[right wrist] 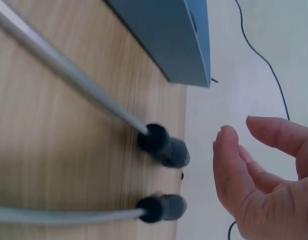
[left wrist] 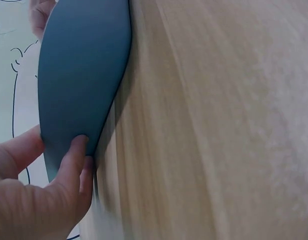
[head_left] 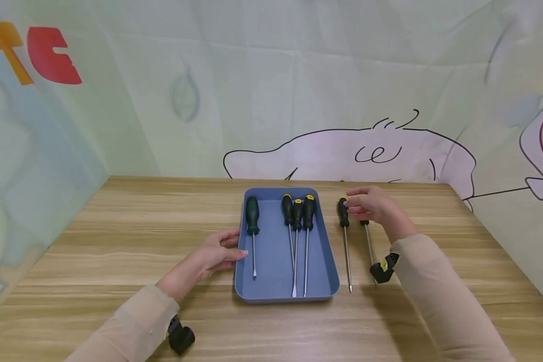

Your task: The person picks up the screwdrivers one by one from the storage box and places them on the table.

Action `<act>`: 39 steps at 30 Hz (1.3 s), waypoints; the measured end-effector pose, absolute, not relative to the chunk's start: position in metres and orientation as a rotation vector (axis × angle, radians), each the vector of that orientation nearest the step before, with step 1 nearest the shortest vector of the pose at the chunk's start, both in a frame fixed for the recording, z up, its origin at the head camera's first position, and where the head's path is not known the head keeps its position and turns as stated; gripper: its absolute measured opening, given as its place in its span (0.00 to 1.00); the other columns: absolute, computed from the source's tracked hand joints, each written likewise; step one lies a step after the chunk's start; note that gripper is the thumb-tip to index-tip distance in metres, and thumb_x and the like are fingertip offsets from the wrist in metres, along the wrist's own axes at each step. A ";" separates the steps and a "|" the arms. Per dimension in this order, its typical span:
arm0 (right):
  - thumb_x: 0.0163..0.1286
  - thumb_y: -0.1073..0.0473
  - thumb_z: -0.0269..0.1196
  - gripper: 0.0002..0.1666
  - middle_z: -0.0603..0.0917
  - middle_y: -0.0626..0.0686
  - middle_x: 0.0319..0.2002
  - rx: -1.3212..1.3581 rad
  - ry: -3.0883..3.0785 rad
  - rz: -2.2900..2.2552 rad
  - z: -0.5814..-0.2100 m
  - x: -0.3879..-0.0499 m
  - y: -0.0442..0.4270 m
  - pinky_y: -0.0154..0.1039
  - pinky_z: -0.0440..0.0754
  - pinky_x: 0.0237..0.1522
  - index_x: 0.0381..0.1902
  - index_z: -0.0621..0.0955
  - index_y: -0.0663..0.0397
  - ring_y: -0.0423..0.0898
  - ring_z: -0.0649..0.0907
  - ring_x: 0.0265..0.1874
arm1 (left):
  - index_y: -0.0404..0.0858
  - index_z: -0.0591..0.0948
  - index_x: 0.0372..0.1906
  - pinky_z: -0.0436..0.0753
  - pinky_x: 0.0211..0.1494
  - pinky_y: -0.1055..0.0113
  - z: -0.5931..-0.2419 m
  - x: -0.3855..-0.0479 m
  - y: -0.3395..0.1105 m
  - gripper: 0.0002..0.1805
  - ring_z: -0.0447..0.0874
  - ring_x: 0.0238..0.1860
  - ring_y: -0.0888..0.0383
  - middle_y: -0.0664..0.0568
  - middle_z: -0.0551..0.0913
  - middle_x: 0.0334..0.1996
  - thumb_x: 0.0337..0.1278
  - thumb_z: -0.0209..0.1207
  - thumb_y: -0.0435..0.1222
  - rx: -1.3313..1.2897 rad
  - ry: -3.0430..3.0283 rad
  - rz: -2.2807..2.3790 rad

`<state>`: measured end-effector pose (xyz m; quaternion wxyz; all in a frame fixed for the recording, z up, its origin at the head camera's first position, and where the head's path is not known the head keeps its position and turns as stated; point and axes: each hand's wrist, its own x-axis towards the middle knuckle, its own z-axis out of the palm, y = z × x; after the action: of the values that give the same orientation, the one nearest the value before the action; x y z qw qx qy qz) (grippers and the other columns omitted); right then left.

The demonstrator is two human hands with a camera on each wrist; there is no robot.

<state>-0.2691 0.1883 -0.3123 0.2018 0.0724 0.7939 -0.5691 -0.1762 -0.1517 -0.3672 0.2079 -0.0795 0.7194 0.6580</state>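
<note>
A blue tray (head_left: 273,251) stands on the table. My left hand (head_left: 214,255) holds its left wall, the thumb over the rim and the fingers against the outer side (left wrist: 84,75). Inside lie a screwdriver with a dark green handle (head_left: 252,216) and, on the right, several black-handled screwdrivers (head_left: 308,213) with yellow ends. My right hand (head_left: 371,203) hovers right of the tray, thumb and fingers apart with nothing between them. Under and beside it lie a black screwdriver (head_left: 344,213) and another screwdriver (head_left: 368,241), whose handle is mostly hidden by the hand in the head view.
The wooden table (head_left: 131,226) reaches a printed cloth backdrop (head_left: 253,100) behind the tray. Small black cameras are strapped at the left wrist (head_left: 180,337) and the right wrist (head_left: 383,269).
</note>
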 end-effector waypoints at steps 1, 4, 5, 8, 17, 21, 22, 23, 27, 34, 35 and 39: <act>0.64 0.68 0.56 0.34 0.77 0.51 0.34 0.195 2.208 -1.591 -0.312 -0.270 0.186 0.36 0.82 0.40 0.67 0.60 0.67 0.38 0.79 0.25 | 0.29 0.58 0.68 0.80 0.52 0.55 -0.367 -0.176 -0.152 0.37 0.78 0.47 0.51 0.31 0.62 0.64 0.54 0.60 0.23 -0.220 2.002 1.833; 0.65 0.68 0.56 0.34 0.77 0.54 0.39 0.181 2.190 -1.603 -0.312 -0.271 0.181 0.33 0.83 0.37 0.67 0.60 0.67 0.38 0.79 0.25 | 0.29 0.58 0.68 0.79 0.52 0.55 -0.368 -0.176 -0.152 0.37 0.78 0.47 0.51 0.31 0.62 0.64 0.54 0.60 0.23 -0.214 2.000 1.836; 0.65 0.68 0.56 0.34 0.76 0.55 0.39 0.179 2.184 -1.608 -0.312 -0.271 0.179 0.33 0.83 0.36 0.67 0.60 0.67 0.39 0.79 0.26 | 0.29 0.58 0.68 0.79 0.52 0.55 -0.368 -0.176 -0.152 0.37 0.78 0.47 0.51 0.31 0.62 0.64 0.54 0.60 0.23 -0.212 2.000 1.836; 0.65 0.69 0.55 0.33 0.76 0.55 0.40 0.173 2.169 -1.623 -0.312 -0.272 0.175 0.33 0.83 0.36 0.67 0.60 0.67 0.40 0.79 0.27 | 0.29 0.58 0.68 0.80 0.52 0.55 -0.367 -0.176 -0.152 0.37 0.78 0.46 0.51 0.31 0.62 0.63 0.53 0.60 0.23 -0.214 2.001 1.837; 0.64 0.69 0.56 0.33 0.75 0.57 0.41 0.161 2.169 -1.629 -0.311 -0.274 0.162 0.42 0.81 0.47 0.66 0.61 0.67 0.43 0.79 0.30 | 0.29 0.58 0.68 0.80 0.51 0.57 -0.367 -0.176 -0.153 0.37 0.78 0.46 0.52 0.31 0.62 0.63 0.53 0.60 0.23 -0.217 2.000 1.843; 0.64 0.70 0.56 0.32 0.76 0.54 0.37 0.159 2.168 -1.638 -0.312 -0.276 0.156 0.38 0.82 0.42 0.65 0.62 0.68 0.39 0.79 0.25 | 0.29 0.59 0.68 0.80 0.51 0.56 -0.368 -0.176 -0.153 0.37 0.78 0.46 0.52 0.31 0.62 0.64 0.53 0.60 0.23 -0.216 2.001 1.841; 0.63 0.70 0.56 0.32 0.76 0.53 0.36 0.161 2.166 -1.640 -0.312 -0.276 0.155 0.38 0.82 0.42 0.65 0.63 0.68 0.39 0.79 0.24 | 0.29 0.58 0.68 0.80 0.51 0.56 -0.368 -0.176 -0.153 0.37 0.78 0.46 0.52 0.31 0.62 0.64 0.53 0.60 0.23 -0.215 2.002 1.840; 0.63 0.70 0.56 0.32 0.76 0.53 0.36 0.156 2.163 -1.639 -0.312 -0.276 0.153 0.38 0.83 0.41 0.65 0.62 0.68 0.39 0.79 0.24 | 0.29 0.58 0.68 0.80 0.51 0.56 -0.368 -0.176 -0.153 0.37 0.78 0.46 0.52 0.31 0.62 0.64 0.53 0.60 0.23 -0.214 2.003 1.840; 0.63 0.70 0.56 0.31 0.75 0.55 0.37 0.154 2.178 -1.622 -0.312 -0.276 0.146 0.36 0.83 0.38 0.65 0.64 0.67 0.40 0.79 0.25 | 0.29 0.58 0.68 0.80 0.51 0.56 -0.368 -0.176 -0.153 0.37 0.78 0.46 0.52 0.31 0.62 0.64 0.53 0.60 0.23 -0.212 2.002 1.840; 0.63 0.70 0.57 0.31 0.77 0.57 0.38 0.148 2.164 -1.623 -0.313 -0.276 0.137 0.34 0.83 0.33 0.64 0.65 0.66 0.42 0.79 0.26 | 0.29 0.59 0.68 0.80 0.51 0.56 -0.368 -0.176 -0.153 0.37 0.78 0.45 0.52 0.31 0.62 0.64 0.53 0.60 0.23 -0.212 1.996 1.843; 0.63 0.70 0.57 0.31 0.77 0.57 0.39 0.144 2.159 -1.625 -0.313 -0.276 0.136 0.34 0.83 0.33 0.64 0.65 0.67 0.43 0.79 0.26 | 0.29 0.59 0.68 0.80 0.51 0.56 -0.368 -0.176 -0.153 0.37 0.78 0.45 0.52 0.31 0.62 0.64 0.53 0.60 0.23 -0.212 1.995 1.844; 0.63 0.70 0.58 0.31 0.76 0.58 0.40 0.136 2.144 -1.635 -0.314 -0.276 0.131 0.35 0.84 0.34 0.64 0.65 0.67 0.44 0.79 0.28 | 0.29 0.58 0.68 0.80 0.51 0.56 -0.368 -0.176 -0.153 0.37 0.78 0.45 0.53 0.31 0.62 0.63 0.53 0.60 0.23 -0.204 1.992 1.848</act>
<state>-0.2762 0.1307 -0.3139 0.2189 0.0493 0.7749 -0.5909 -0.1759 -0.1530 -0.3682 0.2067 -0.0733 0.7152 0.6636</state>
